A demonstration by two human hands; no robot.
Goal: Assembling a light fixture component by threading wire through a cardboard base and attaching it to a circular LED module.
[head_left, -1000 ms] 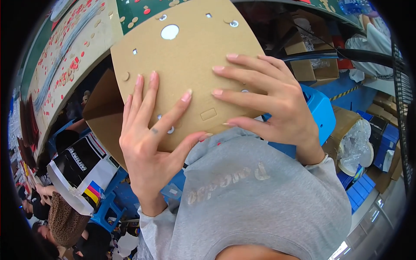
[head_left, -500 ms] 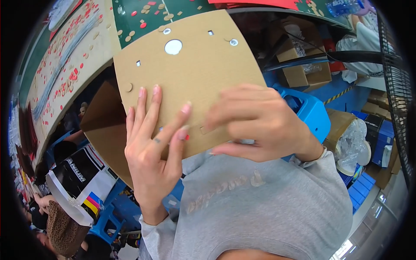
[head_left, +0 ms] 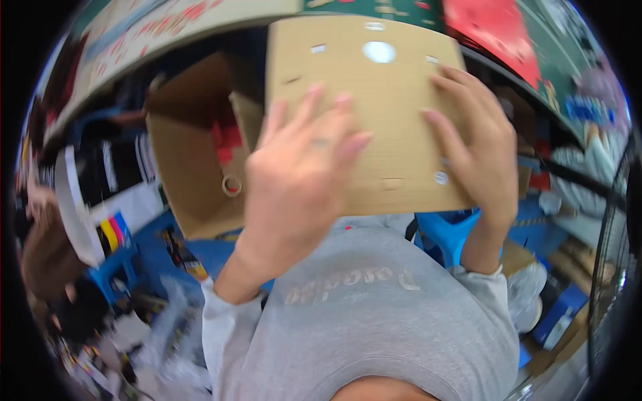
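A brown cardboard sheet (head_left: 388,127) is in front of my chest, its far side by the table edge. One large round hole shows near its far edge, with several small round and rectangular cutouts about it. My left hand (head_left: 301,157), smeared by motion, is over the left part of the sheet with its fingers stretched out. Along the right edge lies my right hand (head_left: 475,134), thumb and fingers apart, fingertips near a small slot at the upper right. Neither hand is visibly closed round anything; whether the left fingers press on the sheet I cannot tell.
An open cardboard box (head_left: 194,174) with red pieces and a ring inside stands left of the sheet. Red sheets (head_left: 491,37) lie on the green table at the far right. A blue stool (head_left: 448,234) is below the sheet's right side. A black wire guard (head_left: 612,247) rises at right.
The sheet has swung round and sits further right in view. My right hand has gone from the near edge to the right edge and opened; the box at left shows more.
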